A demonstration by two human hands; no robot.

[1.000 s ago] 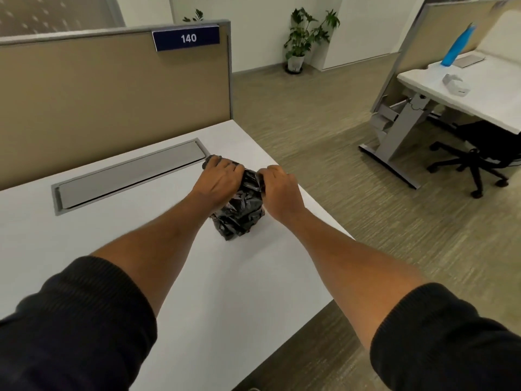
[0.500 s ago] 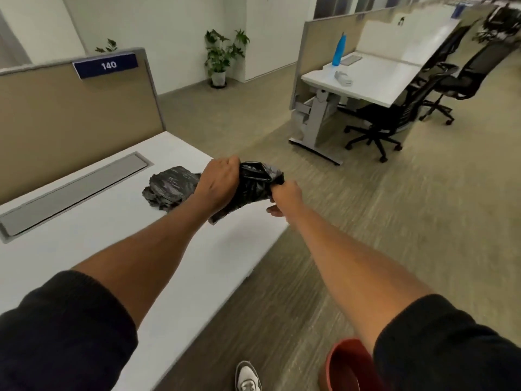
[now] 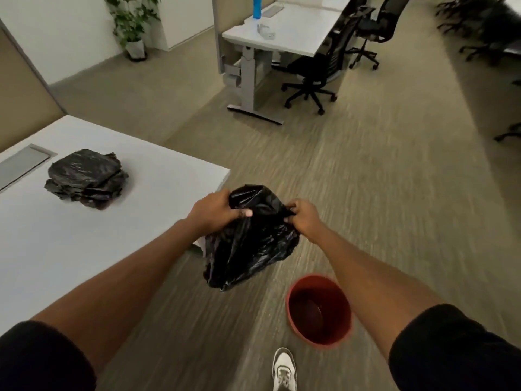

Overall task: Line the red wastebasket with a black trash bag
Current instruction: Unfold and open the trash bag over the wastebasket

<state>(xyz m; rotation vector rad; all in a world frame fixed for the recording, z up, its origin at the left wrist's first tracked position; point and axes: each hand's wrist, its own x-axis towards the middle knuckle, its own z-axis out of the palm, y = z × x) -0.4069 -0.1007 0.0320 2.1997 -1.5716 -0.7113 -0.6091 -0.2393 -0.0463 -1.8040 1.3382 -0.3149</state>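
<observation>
Black trash bag (image 3: 251, 238) held in mid-air past the table (image 3: 118, 238) corner, gripped at its top by left hand (image 3: 214, 214) and right hand (image 3: 306, 218), body hanging crumpled below. Red wastebasket (image 3: 320, 311) upright on carpet, unlined, lower right of bag. Stack of folded black bags (image 3: 86, 177) on table. White shoe (image 3: 284, 369) near basket.

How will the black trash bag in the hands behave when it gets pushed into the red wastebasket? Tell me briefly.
Probably floppy: the black trash bag sags in crumpled folds below the left hand and right hand. Likely very light, since pinched fingers alone hold it up. Its glossy film may be slippery and could slide off the red wastebasket rim unless folded over.
</observation>
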